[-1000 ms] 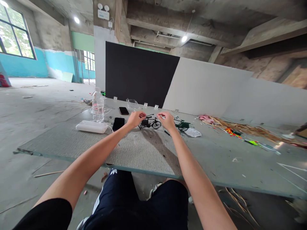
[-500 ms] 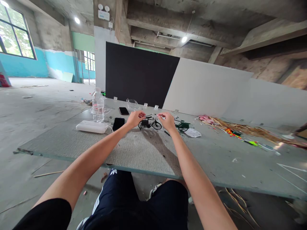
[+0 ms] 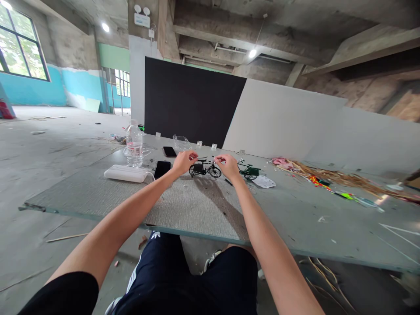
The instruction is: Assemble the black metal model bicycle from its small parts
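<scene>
A small black model bicycle (image 3: 214, 171) stands upright on the grey board table between my hands. My left hand (image 3: 184, 162) is closed at its rear end, with a thin dark strip (image 3: 203, 157) sticking out from the fingertips above the bicycle. At the front end my right hand (image 3: 228, 166) is pinched near the handlebar, and a tiny dark tip shows at its fingers. What that hand grips is too small to name. Behind my right wrist a green model bicycle (image 3: 252, 171) stands, partly hidden, beside a crumpled white paper (image 3: 264, 182).
To the left lie a white power strip (image 3: 126, 173), a water bottle (image 3: 134, 146) and two phones, one a black phone (image 3: 162, 169). Clear plastic packaging (image 3: 181, 142) rests behind. Straw-like strips (image 3: 341, 178) and colourful floats (image 3: 318, 181) lie on the right. A black panel (image 3: 193, 100) stands at the back.
My left hand has shifted very slightly left. The black bicycle and my right hand are almost unchanged.
</scene>
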The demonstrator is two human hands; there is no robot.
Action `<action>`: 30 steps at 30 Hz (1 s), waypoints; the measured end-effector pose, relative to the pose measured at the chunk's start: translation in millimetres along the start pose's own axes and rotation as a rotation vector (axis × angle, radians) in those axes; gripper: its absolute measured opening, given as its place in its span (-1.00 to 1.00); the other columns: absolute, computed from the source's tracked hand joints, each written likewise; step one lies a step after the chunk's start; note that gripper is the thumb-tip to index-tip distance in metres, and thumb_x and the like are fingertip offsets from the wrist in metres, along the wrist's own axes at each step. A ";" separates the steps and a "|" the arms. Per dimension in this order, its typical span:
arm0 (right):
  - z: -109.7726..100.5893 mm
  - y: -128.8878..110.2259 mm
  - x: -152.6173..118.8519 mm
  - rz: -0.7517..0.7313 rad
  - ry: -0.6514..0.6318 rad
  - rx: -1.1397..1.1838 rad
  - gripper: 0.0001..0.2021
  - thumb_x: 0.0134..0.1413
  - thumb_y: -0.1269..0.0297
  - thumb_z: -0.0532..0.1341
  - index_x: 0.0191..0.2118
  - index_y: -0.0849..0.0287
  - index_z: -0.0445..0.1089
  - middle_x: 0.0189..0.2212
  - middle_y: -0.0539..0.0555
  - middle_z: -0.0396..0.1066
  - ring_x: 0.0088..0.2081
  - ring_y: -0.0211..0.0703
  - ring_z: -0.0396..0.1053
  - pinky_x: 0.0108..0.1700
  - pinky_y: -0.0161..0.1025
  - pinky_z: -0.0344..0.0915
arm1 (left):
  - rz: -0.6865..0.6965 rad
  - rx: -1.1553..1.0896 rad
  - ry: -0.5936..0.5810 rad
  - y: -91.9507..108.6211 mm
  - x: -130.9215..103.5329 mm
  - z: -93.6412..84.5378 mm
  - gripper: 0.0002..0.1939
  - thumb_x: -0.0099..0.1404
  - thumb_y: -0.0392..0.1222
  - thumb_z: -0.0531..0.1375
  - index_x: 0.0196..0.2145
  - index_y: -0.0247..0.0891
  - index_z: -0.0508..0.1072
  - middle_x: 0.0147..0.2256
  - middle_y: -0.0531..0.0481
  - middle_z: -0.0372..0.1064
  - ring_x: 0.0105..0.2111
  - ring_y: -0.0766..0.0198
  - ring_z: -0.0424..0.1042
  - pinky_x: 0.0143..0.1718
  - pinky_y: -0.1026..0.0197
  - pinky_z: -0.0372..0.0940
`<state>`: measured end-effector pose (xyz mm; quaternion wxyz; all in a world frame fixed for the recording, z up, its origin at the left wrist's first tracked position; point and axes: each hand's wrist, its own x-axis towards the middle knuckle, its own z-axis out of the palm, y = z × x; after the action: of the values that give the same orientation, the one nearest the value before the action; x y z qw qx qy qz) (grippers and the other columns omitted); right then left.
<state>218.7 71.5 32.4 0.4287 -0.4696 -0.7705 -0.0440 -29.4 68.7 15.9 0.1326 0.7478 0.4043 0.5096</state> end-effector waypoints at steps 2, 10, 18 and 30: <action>-0.1 -0.4 0.2 -0.004 0.001 -0.004 -0.71 0.21 0.04 0.20 -0.24 0.14 0.56 -0.23 0.17 0.54 -0.27 -0.01 0.48 -0.07 -0.03 0.37 | 0.002 0.005 0.008 -0.4 0.3 0.1 -0.89 0.29 -0.21 0.28 -0.21 -0.23 0.55 -0.24 -0.08 0.58 -0.24 0.20 0.53 -0.08 0.14 0.38; -3.1 -3.6 -0.5 0.005 -0.022 -0.022 -0.74 0.21 0.10 0.22 -0.25 0.16 0.56 -0.25 0.16 0.55 -0.26 -0.03 0.48 -0.08 -0.08 0.36 | -0.018 0.038 -0.005 -3.9 -0.1 0.0 -0.87 0.29 -0.17 0.28 -0.21 -0.21 0.54 -0.23 -0.05 0.58 -0.24 0.20 0.52 -0.12 0.16 0.37; -5.6 -4.4 -0.9 0.005 -0.043 -0.023 -0.77 0.20 0.12 0.23 -0.27 0.16 0.55 -0.26 0.16 0.56 -0.26 -0.03 0.48 -0.08 -0.08 0.36 | -0.040 0.045 -0.017 -2.8 -0.6 -1.1 -0.84 0.30 -0.14 0.28 -0.17 -0.22 0.53 -0.21 -0.07 0.58 -0.23 0.20 0.52 -0.09 0.15 0.37; -6.4 0.1 -0.7 -0.002 -0.057 -0.024 -0.77 0.18 0.10 0.24 -0.26 0.15 0.55 -0.26 0.14 0.56 -0.28 -0.04 0.49 -0.09 -0.09 0.37 | -0.072 0.045 -0.034 5.0 -1.1 -4.0 -0.81 0.30 -0.11 0.28 -0.17 -0.23 0.54 -0.20 -0.09 0.58 -0.23 0.21 0.53 -0.09 0.16 0.38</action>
<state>222.9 68.1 35.9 0.4007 -0.4751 -0.7823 -0.0404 -30.7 63.8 20.0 0.1410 0.7439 0.4401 0.4827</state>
